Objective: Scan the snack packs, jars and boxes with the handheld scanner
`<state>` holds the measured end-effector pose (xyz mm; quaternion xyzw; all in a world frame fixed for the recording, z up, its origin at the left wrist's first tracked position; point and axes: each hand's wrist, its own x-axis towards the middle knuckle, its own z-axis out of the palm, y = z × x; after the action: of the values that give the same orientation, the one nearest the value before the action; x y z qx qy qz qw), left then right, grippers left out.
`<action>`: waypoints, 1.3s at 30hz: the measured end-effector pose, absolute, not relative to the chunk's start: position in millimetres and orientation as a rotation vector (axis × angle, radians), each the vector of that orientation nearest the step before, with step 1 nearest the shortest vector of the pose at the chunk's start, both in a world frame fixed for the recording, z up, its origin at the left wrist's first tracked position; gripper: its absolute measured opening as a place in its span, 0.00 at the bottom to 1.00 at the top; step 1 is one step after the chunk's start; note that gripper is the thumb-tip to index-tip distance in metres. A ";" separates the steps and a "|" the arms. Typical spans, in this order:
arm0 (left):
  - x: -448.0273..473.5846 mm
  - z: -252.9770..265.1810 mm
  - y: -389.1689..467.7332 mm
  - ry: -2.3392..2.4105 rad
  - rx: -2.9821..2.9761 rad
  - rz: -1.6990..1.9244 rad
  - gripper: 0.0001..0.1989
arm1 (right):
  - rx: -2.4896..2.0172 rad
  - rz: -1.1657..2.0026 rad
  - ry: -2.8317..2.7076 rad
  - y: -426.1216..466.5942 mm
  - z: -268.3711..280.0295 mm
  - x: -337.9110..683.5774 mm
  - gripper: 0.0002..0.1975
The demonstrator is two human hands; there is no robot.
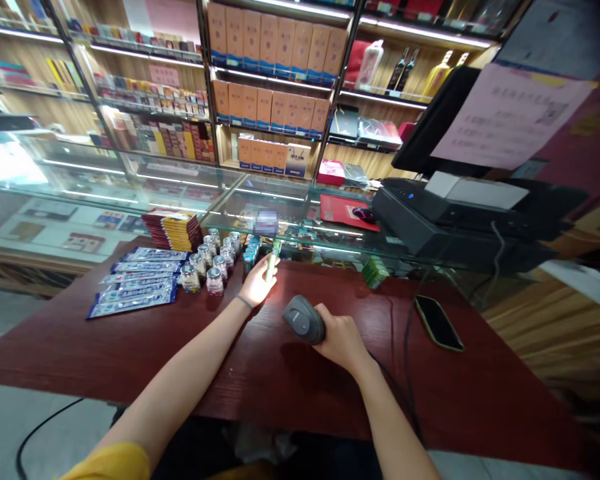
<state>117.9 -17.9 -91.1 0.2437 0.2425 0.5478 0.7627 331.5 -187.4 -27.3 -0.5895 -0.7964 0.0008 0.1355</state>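
My left hand (260, 281) reaches over the dark red table, its fingers closed on a slim green packet (272, 264). In my right hand (341, 337) I grip a dark grey barcode scanner (303, 320), its head turned toward the left hand. Just left of the left hand stand small blue-green jars (251, 252), partly hidden behind it. Rows of small silver-lidded jars (215, 280) stand further left. Long blue-and-silver packets (135, 287) lie fanned out beside them. Behind those, red and yellow packs (175, 230) are stacked. A small stack of green packs (375, 272) sits right of the packet.
A phone (439, 323) lies on the right of the table (280, 387), near a dark cable. A glass counter (290, 193) runs along the back. On it are a red mat (337, 212), a mouse (364, 214) and a black point-of-sale machine (410, 220). Stocked shelves rise behind.
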 end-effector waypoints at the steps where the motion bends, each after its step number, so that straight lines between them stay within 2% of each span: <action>1: 118.2 -91.2 -17.7 0.531 0.523 1.193 0.15 | -1.705 0.025 -2.303 -187.4 -27.2 332.1 0.16; 7: 120.1 -84.7 -19.7 0.603 0.527 1.205 0.18 | -1.653 0.133 -2.210 -188.1 -26.1 334.5 0.24; 11: 121.8 -80.1 -23.5 0.631 0.574 1.220 0.20 | -1.647 0.151 -2.160 -187.7 -27.3 336.8 0.24; 17: 129.3 -83.6 -26.3 0.747 0.736 1.331 0.29 | -1.634 0.118 -2.038 -184.9 -31.3 344.2 0.23; 22: 136.0 -84.2 -26.9 0.810 0.948 1.464 0.28 | -1.625 0.114 -1.933 -183.6 -29.6 350.7 0.23; 27: 143.9 -80.1 -24.7 0.916 1.137 1.554 0.22 | -1.627 0.089 -1.795 -184.1 -28.9 354.6 0.21; 30: 150.7 -80.1 -17.8 0.990 1.195 1.601 0.21 | -1.604 0.100 -1.751 -184.9 -29.6 356.2 0.20; 39: 176.3 -79.7 3.4 1.481 1.149 1.749 0.18 | -1.541 0.172 -1.713 -188.4 -27.6 359.7 0.19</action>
<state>176.3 3.4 -79.7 0.4297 0.5537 0.6540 0.2849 359.7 -188.4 -27.6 -0.6104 -0.6782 0.0682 0.4036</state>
